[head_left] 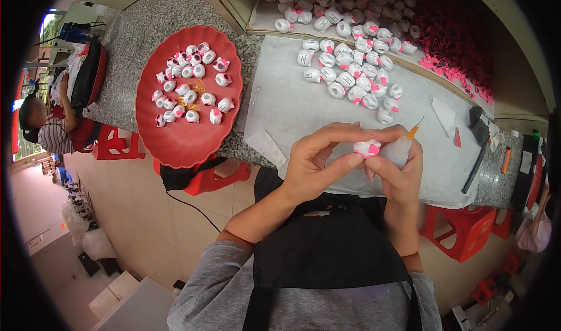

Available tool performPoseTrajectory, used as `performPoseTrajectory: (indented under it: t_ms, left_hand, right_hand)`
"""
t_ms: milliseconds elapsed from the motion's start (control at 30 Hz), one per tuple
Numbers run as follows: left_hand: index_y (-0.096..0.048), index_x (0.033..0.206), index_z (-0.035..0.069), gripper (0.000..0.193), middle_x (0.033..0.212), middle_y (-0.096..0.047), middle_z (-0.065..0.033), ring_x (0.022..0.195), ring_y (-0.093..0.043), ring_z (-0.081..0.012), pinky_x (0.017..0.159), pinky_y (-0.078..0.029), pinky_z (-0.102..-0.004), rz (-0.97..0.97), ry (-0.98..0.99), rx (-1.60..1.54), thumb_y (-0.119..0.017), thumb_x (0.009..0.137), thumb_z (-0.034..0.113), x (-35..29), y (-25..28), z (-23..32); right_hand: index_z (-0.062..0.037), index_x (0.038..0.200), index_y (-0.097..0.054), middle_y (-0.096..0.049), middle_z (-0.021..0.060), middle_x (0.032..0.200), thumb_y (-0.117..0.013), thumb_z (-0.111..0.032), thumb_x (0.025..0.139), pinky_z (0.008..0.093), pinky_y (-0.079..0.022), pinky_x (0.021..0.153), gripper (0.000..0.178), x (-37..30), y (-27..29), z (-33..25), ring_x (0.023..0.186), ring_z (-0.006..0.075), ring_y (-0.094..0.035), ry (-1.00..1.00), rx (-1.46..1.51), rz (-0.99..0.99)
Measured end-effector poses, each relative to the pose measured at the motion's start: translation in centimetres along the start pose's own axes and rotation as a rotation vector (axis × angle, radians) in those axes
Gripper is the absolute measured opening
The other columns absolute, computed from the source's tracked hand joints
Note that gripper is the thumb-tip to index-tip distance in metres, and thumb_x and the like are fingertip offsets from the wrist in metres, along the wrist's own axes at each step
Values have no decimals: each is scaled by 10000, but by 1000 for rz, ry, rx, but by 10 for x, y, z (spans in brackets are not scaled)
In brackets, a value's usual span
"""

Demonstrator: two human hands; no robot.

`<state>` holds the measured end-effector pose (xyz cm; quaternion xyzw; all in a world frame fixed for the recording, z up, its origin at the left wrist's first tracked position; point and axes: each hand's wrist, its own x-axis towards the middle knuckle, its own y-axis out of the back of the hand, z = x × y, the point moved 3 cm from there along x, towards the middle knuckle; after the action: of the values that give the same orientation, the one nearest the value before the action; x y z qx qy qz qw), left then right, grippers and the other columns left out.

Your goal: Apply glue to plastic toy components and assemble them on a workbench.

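Observation:
A small white figurine head with a pink bow (367, 149) is pinched between the thumb and fingers of my left hand (315, 161), above the table's near edge. My right hand (403, 179) is closed around a translucent squeeze bottle (397, 152), whose orange needle tip points up and to the right. My right thumb and fingertips also come up against the figurine head. Beyond my hands, many similar white heads (345, 78), several with pink bows, lie on a white sheet (280, 97).
A red scalloped tray (175, 138) at the left holds more white and pink heads. A shelf at the back carries a heap of heads and a pile of pink pieces (450, 62). Paper scraps (443, 116) and an orange cutter (506, 160) lie right. Another person (55, 123) sits far left.

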<state>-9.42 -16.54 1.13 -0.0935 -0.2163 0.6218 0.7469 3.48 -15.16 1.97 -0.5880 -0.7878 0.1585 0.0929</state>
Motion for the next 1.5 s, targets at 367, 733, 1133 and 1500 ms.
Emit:
performPoseTrajectory:
  t_ms: [367, 733, 1133, 1500]
  left_hand:
    - [-540, 827, 4, 256, 923, -457, -85, 882, -436, -186, 772, -351, -289, 381, -308, 558, -623, 587, -27, -11, 51, 57]
    - [-526, 882, 57, 289, 798, -490, -95, 723, -482, -250, 623, -400, -310, 93, -147, 1265, -589, 610, -16, 40, 17, -4]
    - [-502, 904, 11, 228, 979, -502, -125, 815, -510, -144, 710, -443, -287, 190, 77, 62, -561, 686, -15, 20, 16, -7]
    - [-420, 1031, -18, 356, 1007, -483, -185, 896, -513, -218, 810, -399, -334, 138, 145, -170, -526, 691, -38, 8, 1, -2]
  right_hand:
    - [42, 950, -427, -495, 108, 693, -543, -35, 645, 192, -329, 398, 336, 8, -5, -4, 435, 94, -409, -73, 32, 43]
    - [-25, 920, -346, -418, 135, 856, -440, -64, 664, 210, -338, 377, 276, -9, 37, -22, 484, 129, -420, 118, 80, 191]
    - [19, 934, -388, -417, 139, 933, -526, -113, 698, 241, -430, 444, 303, -13, 22, -33, 691, 171, -489, 149, -63, 302]
    - [-65, 824, -383, -415, 62, 761, -710, -215, 566, 182, -356, 462, 444, -22, 15, -53, 550, 101, -400, 667, -138, 440]
